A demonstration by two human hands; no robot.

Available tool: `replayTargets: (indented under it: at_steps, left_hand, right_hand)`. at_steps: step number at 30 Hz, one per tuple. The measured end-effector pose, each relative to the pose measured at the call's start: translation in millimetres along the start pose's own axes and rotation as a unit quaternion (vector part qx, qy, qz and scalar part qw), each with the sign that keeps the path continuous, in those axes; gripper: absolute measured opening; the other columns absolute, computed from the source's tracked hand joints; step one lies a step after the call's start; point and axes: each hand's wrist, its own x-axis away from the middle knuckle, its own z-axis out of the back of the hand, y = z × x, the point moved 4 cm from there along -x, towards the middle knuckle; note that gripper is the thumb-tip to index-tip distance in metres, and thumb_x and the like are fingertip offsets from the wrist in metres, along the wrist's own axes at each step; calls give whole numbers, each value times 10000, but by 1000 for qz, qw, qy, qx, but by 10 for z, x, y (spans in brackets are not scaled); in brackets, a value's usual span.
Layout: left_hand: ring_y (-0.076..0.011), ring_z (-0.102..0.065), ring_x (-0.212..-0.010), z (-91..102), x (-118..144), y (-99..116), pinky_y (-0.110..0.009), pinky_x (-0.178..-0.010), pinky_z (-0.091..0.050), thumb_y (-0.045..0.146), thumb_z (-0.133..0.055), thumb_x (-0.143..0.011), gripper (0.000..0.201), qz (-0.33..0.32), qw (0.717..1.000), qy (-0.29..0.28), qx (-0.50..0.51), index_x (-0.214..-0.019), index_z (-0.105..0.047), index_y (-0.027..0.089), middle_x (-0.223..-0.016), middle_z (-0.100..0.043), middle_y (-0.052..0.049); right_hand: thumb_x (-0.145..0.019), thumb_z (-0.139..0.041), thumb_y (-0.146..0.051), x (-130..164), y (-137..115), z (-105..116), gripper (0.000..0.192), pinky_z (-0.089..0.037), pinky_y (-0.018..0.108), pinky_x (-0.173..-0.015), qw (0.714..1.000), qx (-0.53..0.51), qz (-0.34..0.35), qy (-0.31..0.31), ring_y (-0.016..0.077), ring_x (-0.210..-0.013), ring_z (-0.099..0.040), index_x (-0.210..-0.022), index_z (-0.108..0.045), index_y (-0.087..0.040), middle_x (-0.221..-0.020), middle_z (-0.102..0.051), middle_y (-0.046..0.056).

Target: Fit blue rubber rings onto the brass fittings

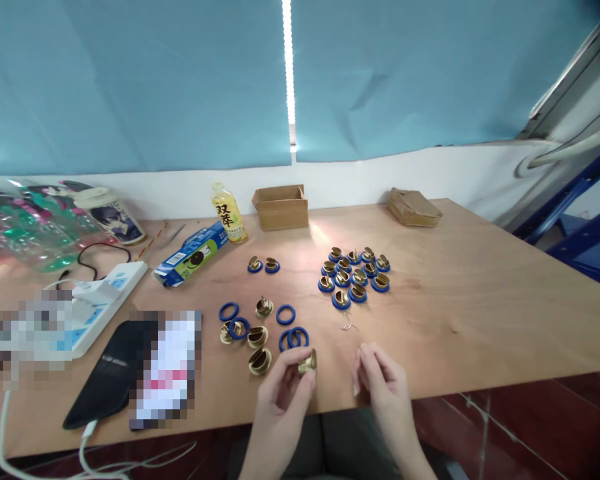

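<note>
I am pinching one round brass cap (308, 363) in my left hand (280, 393) above the wooden table (480, 313) edge; my right hand (380, 383) is curling loosely, fingers half closed, its contents hidden. Four loose blue rubber rings (285, 315) are lying just beyond.

shiny brass fitting (308, 363), matt plywood table (480, 300)

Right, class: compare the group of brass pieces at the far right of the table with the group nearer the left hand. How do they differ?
The far group sits packed tightly together; the near group is scattered loosely. In the far group every brass piece sits in a blue ring; in the near group most brass pieces are bare, with several blue rings lying empty beside them. The far group holds more pieces. Both rest on the wooden table and share the same brass and blue parts.
</note>
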Motion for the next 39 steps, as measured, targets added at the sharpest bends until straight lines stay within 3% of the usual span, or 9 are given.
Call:
replayTargets:
  at_steps: [4, 8, 13, 18, 23, 28, 32, 36, 39]
  left_hand:
    - [-204, -688, -874, 222, -85, 1, -264, -789, -559, 314, -663, -853, 192, -70, 988, -43, -131, -1010, -729, 225, -984, -699, -76]
    - [-175, -662, -712, 230, -82, -6, -238, -586, -532, 275, -605, -879, 161, -85, 949, -97, -287, -963, -739, 243, -1062, -654, -94]
    - [-229, -668, -919, 101, -39, 54, -333, -800, -559, 201, -492, -931, 252, -120, 913, -125, -370, -1031, -714, 264, -1096, -611, -102]
    - [-261, -647, -1005, 89, -83, 34, -384, -864, -556, 143, -475, -923, 325, -172, 888, -95, -415, -1072, -728, 280, -1119, -613, -120]
    - [-245, -661, -972, 139, -107, -54, -369, -850, -569, 69, -457, -887, 408, -236, 866, -57, -437, -1062, -761, 278, -1241, -569, -140]
    - [-182, -647, -908, 206, -32, -60, -335, -829, -570, 34, -410, -896, 454, -255, 882, 29, -395, -1116, -730, 268, -1247, -513, -121]
    - [-188, -657, -839, 190, 15, -29, -288, -708, -578, 176, -474, -943, 270, -202, 924, 94, -310, -1036, -722, 229, -1024, -583, -88]
    - [-145, -642, -614, 11, 11, -26, -239, -547, -559, 339, -484, -973, 241, -73, 987, 40, -138, -1068, -657, 202, -876, -669, -53]
    - [-174, -707, -703, -142, 13, -45, -304, -689, -614, 452, -507, -960, 375, 3, 1000, 10, 0, -1200, -599, 178, -993, -724, -90]
  right_hand:
    - [-948, -515, -504, -184, -47, 171, 382, -373, 237, -483, 990, 137, 16, -8, 142, -499, -493, -763, -632, -191, -554, -496, -31]
    - [-967, -490, -417, -316, -114, 190, 327, -430, 259, -562, 959, 265, 86, -50, 182, -618, -610, -850, -697, -192, -715, -664, 26]
    - [-953, -496, -327, -402, -141, 108, 254, -460, 287, -613, 937, 333, 99, -28, 193, -619, -645, -1080, -665, -185, -776, -707, 34]
    - [-952, -514, -315, -591, -242, -31, 198, -411, 278, -567, 894, 442, 74, -4, 210, -614, -674, -812, -598, -202, -673, -688, 30]
    - [-972, -505, -368, -878, -502, -149, 249, -382, 295, -534, 796, 603, 45, 9, 304, -700, -715, -945, -618, -148, -751, -731, 151]
    - [-973, -486, -230, -1138, -583, -256, 194, -419, 290, -590, 758, 651, 22, -48, 312, -830, -731, -1021, -632, -112, -894, -746, 191]
    - [-973, -461, -179, -1150, -579, -221, 184, -400, 280, -590, 763, 642, 44, -53, 281, -804, -721, -962, -640, -139, -863, -744, 152]
    - [-1007, -456, -261, -857, -642, -151, 255, -388, 255, -575, 872, 455, 160, -85, 177, -623, -640, -807, -596, -187, -688, -678, 34]
    - [-1001, -482, -283, -488, -611, -103, 219, -422, 246, -602, 927, 301, 202, -99, 146, -608, -607, -852, -615, -194, -745, -675, 19]
